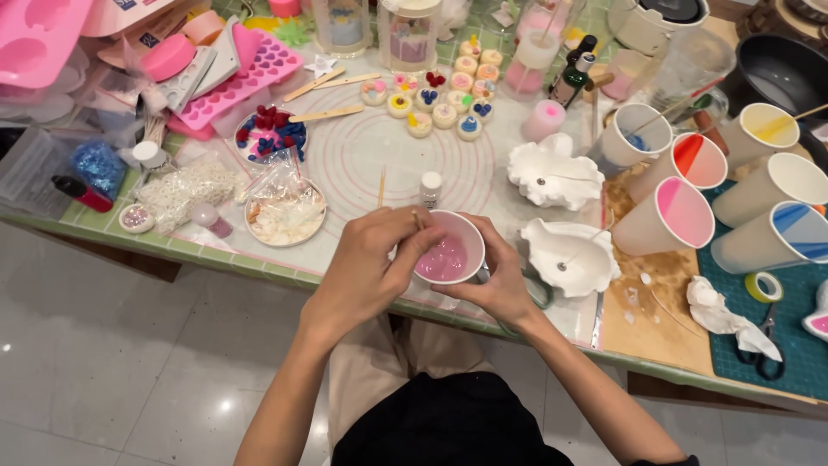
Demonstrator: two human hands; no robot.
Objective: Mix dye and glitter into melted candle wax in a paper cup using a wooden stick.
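**Both hands on a cup of pink liquid at the table's edge**

The right hand (496, 280) wraps around a small white cup (448, 248) of pink liquid, gripping it from below and the side at the near edge of the table (216, 255). The left hand (366, 263) is closed on a thin wooden stick (417, 219) whose tip dips into the cup.

Just beyond the left hand's fingers stands a small white bottle (430, 188) on a round-patterned silicone mat (362, 155), with a second loose stick (381, 186) beside it. Left of that hand sits a dish of pale shells under a clear bag (285, 214). Right of the right hand lie two white shell-shaped moulds (569, 255), each with a wick.

Farther right, paper cups streaked pink, orange, yellow and blue (690, 211) lean together. Beyond the mat, small decorated round candles (444, 99) cluster, and a pink heart-celled mould (237, 86) lies far left.
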